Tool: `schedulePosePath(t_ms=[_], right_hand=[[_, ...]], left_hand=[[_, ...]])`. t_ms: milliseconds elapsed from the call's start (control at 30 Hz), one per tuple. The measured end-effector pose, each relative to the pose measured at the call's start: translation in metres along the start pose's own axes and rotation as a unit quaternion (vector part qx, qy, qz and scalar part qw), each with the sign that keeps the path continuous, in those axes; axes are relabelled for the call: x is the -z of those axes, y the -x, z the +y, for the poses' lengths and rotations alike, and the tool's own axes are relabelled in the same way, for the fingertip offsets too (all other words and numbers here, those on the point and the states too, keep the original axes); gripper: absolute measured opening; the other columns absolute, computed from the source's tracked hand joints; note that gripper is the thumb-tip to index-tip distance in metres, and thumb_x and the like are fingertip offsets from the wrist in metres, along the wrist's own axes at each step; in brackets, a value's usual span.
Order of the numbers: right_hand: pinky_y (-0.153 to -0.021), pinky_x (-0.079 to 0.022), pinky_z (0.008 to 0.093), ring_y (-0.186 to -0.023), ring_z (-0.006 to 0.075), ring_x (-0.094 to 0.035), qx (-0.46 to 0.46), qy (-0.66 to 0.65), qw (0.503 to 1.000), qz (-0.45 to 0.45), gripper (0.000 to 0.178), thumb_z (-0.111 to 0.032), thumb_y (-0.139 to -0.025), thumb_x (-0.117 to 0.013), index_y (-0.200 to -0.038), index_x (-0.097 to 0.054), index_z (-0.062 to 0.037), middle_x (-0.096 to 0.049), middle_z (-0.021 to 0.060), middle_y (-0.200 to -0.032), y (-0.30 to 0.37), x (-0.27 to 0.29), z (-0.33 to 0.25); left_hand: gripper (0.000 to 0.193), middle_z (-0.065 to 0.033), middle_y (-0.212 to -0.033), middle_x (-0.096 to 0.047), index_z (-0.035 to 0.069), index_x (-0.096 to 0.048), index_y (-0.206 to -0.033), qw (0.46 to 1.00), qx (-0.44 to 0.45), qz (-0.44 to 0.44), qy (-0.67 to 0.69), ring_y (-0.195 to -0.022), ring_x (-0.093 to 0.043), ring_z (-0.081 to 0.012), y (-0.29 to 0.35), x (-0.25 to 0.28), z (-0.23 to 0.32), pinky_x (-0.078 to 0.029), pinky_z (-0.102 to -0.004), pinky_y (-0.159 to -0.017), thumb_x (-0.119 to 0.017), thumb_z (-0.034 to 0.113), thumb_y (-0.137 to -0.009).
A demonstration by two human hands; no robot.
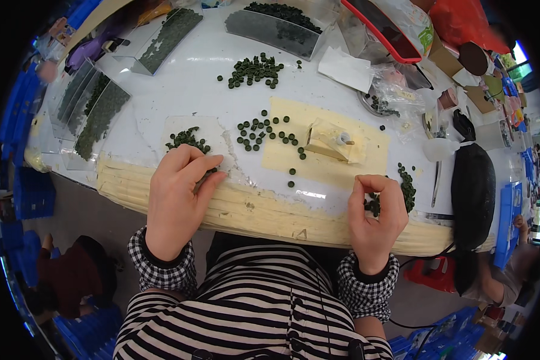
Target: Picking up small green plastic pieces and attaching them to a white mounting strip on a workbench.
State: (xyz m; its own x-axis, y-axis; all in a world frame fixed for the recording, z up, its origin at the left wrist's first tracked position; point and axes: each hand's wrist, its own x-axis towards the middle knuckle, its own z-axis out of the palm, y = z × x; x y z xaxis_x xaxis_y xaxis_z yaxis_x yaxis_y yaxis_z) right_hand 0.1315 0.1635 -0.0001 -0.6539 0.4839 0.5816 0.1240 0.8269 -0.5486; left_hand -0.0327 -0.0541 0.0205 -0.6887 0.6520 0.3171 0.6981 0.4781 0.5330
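Observation:
My left hand (180, 195) hovers at the near left edge of the table, beside a small pile of dark green pieces (189, 138). Its thumb and forefinger stand slightly apart, with nothing visible between them. On the right, my right hand (378, 210) is pinched at thumb and fingertip; whatever it holds is too small or hidden. Another dark green pile (407, 186) lies partly behind that hand. Between my hands, small round dark green caps (252, 135) are scattered. A cream taped block (327, 141) with a small whitish peg sits on a yellow sheet (276, 156).
Farther back is a larger heap of green caps (258, 71). Clear bins of green pieces (276, 33) stand behind and at left (105, 114). A red-cased phone (384, 30), white paper (345, 68), tweezers (437, 183) and a black wrapped bundle (474, 192) occupy the right.

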Motion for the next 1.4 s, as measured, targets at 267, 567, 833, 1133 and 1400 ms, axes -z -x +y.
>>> schedulePosePath(t_ms=[267, 567, 833, 1133, 1400], right_hand=[[-0.060, -0.046, 0.0302, -0.067, 0.0226, -0.057, 0.017, -0.017, 1.000, -0.001, 0.013, 0.006, -0.078, -0.070, -0.088, -0.065, 0.0003, -0.063, 0.0097, -0.079, 0.002, -0.001, -0.004], [-0.059, -0.046, 0.0309, -0.066, 0.0238, -0.058, 0.009, -0.033, 0.999, -0.022, 0.012, 0.005, -0.079, -0.070, -0.087, -0.065, -0.0002, -0.064, 0.0095, -0.078, 0.005, -0.002, -0.007], [-0.060, -0.048, 0.0313, -0.069, 0.0247, -0.061, 0.013, -0.075, 0.996, -0.050, 0.015, 0.006, -0.075, -0.073, -0.085, -0.065, -0.0005, -0.065, 0.0101, -0.079, 0.010, -0.006, -0.015], [-0.059, -0.048, 0.0313, -0.069, 0.0241, -0.062, 0.014, -0.088, 0.993, -0.082, 0.020, 0.006, -0.073, -0.074, -0.091, -0.069, -0.0014, -0.066, 0.0104, -0.079, 0.014, -0.009, -0.018], [-0.059, -0.047, 0.0314, -0.069, 0.0237, -0.061, 0.029, -0.086, 0.993, -0.077, 0.019, 0.005, -0.074, -0.073, -0.091, -0.069, -0.0023, -0.065, 0.0095, -0.078, 0.016, -0.012, -0.019]], left_hand=[[0.013, -0.0093, -0.080, -0.057, -0.003, -0.067, -0.090, 1.000, 0.001, -0.003, 0.000, -0.071, -0.055, -0.0232, 0.002, -0.001, -0.009, -0.043, -0.0318, -0.062, -0.070, -0.002, -0.077], [0.013, -0.0077, -0.080, -0.057, 0.000, -0.068, -0.086, 0.993, -0.085, -0.049, 0.058, -0.072, -0.054, -0.0229, 0.005, -0.008, 0.003, -0.043, -0.0320, -0.062, -0.073, -0.002, -0.074], [0.011, -0.0069, -0.078, -0.055, 0.001, -0.068, -0.086, 0.993, -0.099, -0.068, 0.018, -0.075, -0.054, -0.0247, 0.005, -0.002, 0.001, -0.046, -0.0348, -0.066, -0.072, 0.003, -0.077], [0.013, -0.0087, -0.081, -0.056, 0.000, -0.067, -0.089, 0.989, -0.097, -0.088, 0.075, -0.077, -0.056, -0.0261, 0.004, -0.004, 0.006, -0.048, -0.0348, -0.068, -0.071, 0.004, -0.078], [0.021, -0.0104, -0.095, -0.060, 0.001, -0.067, -0.099, 0.985, -0.095, -0.110, 0.089, -0.086, -0.059, -0.0271, 0.006, -0.001, 0.012, -0.049, -0.0350, -0.075, -0.071, 0.001, -0.078]])
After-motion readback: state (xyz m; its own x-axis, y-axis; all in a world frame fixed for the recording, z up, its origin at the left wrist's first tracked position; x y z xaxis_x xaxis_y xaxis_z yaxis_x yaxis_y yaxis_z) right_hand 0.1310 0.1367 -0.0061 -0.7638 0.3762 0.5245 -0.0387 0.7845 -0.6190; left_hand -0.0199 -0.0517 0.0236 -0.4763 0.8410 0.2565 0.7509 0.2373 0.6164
